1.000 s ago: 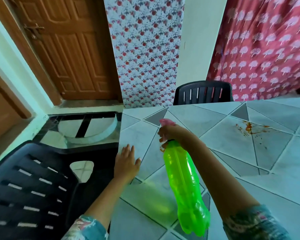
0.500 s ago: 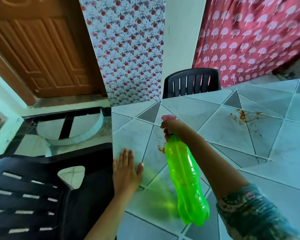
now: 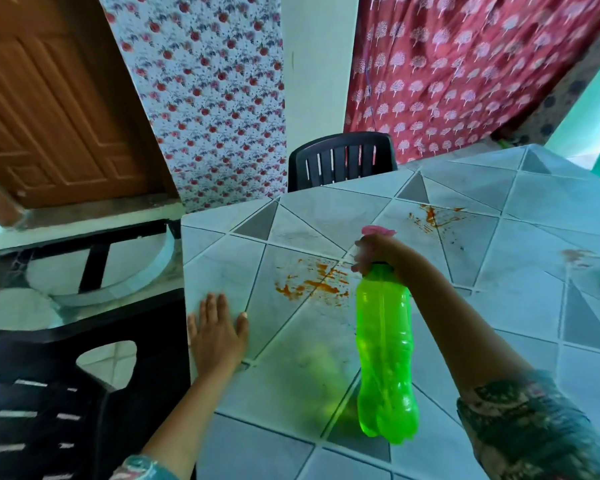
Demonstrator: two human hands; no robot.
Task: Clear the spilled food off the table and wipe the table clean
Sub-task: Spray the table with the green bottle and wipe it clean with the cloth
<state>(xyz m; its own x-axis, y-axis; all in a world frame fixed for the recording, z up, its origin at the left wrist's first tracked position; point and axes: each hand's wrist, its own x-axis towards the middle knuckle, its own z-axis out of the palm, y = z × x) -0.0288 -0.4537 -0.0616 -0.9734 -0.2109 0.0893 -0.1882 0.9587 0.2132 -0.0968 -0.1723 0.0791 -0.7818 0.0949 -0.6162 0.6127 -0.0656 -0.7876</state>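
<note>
Spray step: bottle is gripped by right hand, left hand spread flat on counter; stain betw. hands prob. to be wetted next.

The spray bottle I hold is see-through bright green with a pink spray head, tinting green the table, whose pale grey tiles are split by dark lines into triangles, some dark grey. Orange smears stain the tiles on the left, and orange streaks lie farther off to the right. My right sleeve is a dark teal floral print, the near chair and far chair are black, the door brown, the left curtain white with red flowers, the right curtain red with white trees.
</note>
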